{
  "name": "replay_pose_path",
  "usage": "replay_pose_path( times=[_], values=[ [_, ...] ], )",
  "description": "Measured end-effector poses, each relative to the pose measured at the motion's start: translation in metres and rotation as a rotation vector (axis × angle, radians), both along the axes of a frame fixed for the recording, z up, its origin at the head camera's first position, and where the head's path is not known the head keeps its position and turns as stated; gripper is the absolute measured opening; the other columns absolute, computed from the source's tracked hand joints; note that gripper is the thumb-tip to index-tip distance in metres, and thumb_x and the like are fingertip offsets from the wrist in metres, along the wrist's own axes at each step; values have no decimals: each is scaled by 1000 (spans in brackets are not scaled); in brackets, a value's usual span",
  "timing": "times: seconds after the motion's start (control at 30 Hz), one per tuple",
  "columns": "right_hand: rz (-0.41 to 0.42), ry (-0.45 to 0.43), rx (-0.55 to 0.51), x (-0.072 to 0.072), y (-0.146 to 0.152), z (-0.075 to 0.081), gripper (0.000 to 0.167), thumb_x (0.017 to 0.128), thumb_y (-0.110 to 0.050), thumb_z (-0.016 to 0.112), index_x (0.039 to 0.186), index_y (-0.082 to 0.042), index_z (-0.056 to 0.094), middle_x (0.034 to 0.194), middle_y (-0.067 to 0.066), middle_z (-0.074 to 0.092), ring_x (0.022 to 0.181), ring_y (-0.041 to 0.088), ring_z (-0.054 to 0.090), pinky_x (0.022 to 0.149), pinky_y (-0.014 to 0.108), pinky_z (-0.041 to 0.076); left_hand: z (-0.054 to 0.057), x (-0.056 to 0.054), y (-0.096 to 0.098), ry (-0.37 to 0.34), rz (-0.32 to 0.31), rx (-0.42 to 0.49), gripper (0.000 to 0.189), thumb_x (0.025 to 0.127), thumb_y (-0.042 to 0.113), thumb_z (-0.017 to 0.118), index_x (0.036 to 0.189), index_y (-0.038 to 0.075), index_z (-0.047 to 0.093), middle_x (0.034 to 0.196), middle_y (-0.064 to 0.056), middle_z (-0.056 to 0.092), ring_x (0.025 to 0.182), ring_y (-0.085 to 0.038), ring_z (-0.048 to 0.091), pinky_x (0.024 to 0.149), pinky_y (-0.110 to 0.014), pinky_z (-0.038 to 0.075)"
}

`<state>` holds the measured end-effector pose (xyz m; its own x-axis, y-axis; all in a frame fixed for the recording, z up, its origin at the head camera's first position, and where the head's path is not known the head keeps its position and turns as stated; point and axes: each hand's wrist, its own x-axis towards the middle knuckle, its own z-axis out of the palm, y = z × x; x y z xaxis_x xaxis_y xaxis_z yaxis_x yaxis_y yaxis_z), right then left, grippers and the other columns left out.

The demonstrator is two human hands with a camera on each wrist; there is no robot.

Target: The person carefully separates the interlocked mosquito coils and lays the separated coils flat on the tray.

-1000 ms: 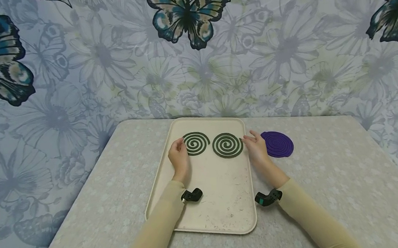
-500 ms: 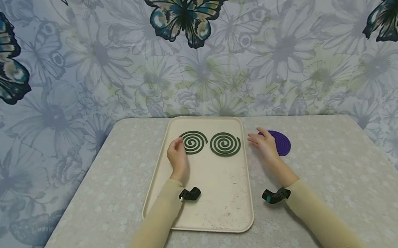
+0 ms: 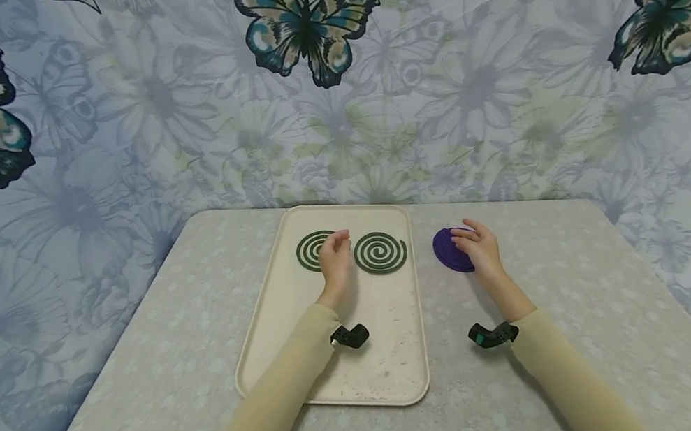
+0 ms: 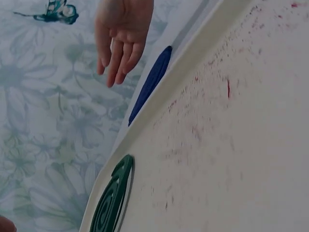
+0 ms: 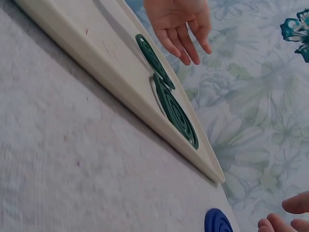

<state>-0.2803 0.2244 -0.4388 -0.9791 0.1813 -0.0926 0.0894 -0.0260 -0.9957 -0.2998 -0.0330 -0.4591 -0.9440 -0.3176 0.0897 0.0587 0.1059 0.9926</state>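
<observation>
Two green mosquito coils lie side by side near the far end of a cream tray (image 3: 391, 351). My left hand (image 3: 337, 265) hovers over the tray, overlapping the left green coil (image 3: 307, 253) in the head view. The right green coil (image 3: 380, 252) is fully visible beside it. In the right wrist view the fingers of that left hand (image 5: 181, 29) are extended, with nothing between them. My right hand (image 3: 482, 250) is over a purple coil (image 3: 448, 252), wound tightly into a disc, and partly covers it. Its fingers are spread and loose, as the left wrist view of the right hand (image 4: 123, 41) shows.
The tray stands on a pale patterned tabletop (image 3: 559, 319), with the purple coil on the table to its right. Dark reddish specks mark the tray's near part. Behind the table rises a wall (image 3: 196, 119) with flowers and butterflies. Each wrist wears a black camera mount (image 3: 352, 336).
My left hand has moved right, from the left green coil's outer side to between the two coils. My right hand has moved right, away from the right green coil, to over the purple coil.
</observation>
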Motion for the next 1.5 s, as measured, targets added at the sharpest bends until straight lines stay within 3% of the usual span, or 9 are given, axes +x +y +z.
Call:
replay_pose_path(
  times=[0.2, 0.4, 0.63, 0.8, 0.9, 1.0, 1.13, 1.3, 1.5],
  values=[
    [-76, 6, 61, -9, 15, -18, 56, 93, 2, 52, 146, 0, 32, 127, 18, 59, 87, -3, 61, 77, 9, 50, 0, 0, 35, -9, -177, -15, 29, 95, 10, 51, 120, 1, 60, 122, -16, 63, 114, -27, 57, 95, -37, 50],
    [-109, -40, 73, -11, 29, -21, 57, 95, 0, 49, 149, -4, 29, 135, 19, 52, 101, 8, 57, 81, 10, 48, 4, 5, 64, -45, -382, -29, 33, 96, 14, 50, 127, 4, 56, 125, -20, 61, 113, -32, 59, 82, -27, 53],
    [-161, -5, 107, -13, 35, -27, 56, 93, 5, 49, 146, 2, 32, 138, 30, 45, 111, 20, 52, 72, 2, 42, -3, -1, 89, -94, -578, -177, 42, 100, 25, 47, 139, 8, 45, 132, -16, 57, 123, -31, 54, 100, -43, 48],
    [-194, 0, 192, -19, 44, -43, 56, 91, 2, 54, 144, 1, 36, 137, 28, 48, 115, 22, 53, 90, 15, 47, -5, -3, 108, -158, -606, -160, 48, 100, 30, 47, 142, 8, 41, 137, -18, 53, 127, -31, 51, 101, -42, 47],
    [-178, 52, 146, -33, 60, -67, 59, 85, -2, 64, 141, -3, 44, 131, 24, 54, 120, 27, 53, 99, 27, 47, -7, -2, 116, -183, -580, -153, 49, 99, 32, 48, 142, 9, 42, 140, -20, 49, 129, -31, 49, 104, -42, 46],
    [-153, 40, 126, -38, 67, -76, 64, 82, -4, 67, 142, -4, 43, 133, 26, 52, 127, 30, 49, 106, 35, 44, -10, -2, 121, -204, -562, -129, 48, 99, 32, 48, 141, 10, 43, 144, -21, 45, 133, -31, 45, 106, -43, 44],
    [-161, -57, 214, -25, 55, -55, 62, 89, -4, 58, 145, 1, 34, 140, 31, 43, 132, 37, 42, 111, 41, 38, -16, -4, 125, -230, -555, -107, 48, 98, 32, 49, 141, 11, 42, 147, -20, 42, 135, -31, 43, 107, -42, 42],
    [-170, -86, 306, -14, 48, -42, 54, 93, -6, 53, 143, 5, 35, 137, 33, 46, 127, 37, 47, 99, 27, 45, -17, -5, 128, -250, -569, 11, 51, 98, 32, 50, 143, 9, 40, 143, -20, 44, 129, -33, 48, 103, -44, 46],
    [-224, -87, 245, -11, 50, -40, 51, 91, 1, 53, 140, 5, 41, 133, 28, 49, 118, 28, 48, 83, 13, 40, -16, -7, 130, -276, -601, 147, 51, 99, 30, 48, 144, 7, 38, 145, -20, 42, 133, -33, 44, 104, -46, 46]
  ],
)
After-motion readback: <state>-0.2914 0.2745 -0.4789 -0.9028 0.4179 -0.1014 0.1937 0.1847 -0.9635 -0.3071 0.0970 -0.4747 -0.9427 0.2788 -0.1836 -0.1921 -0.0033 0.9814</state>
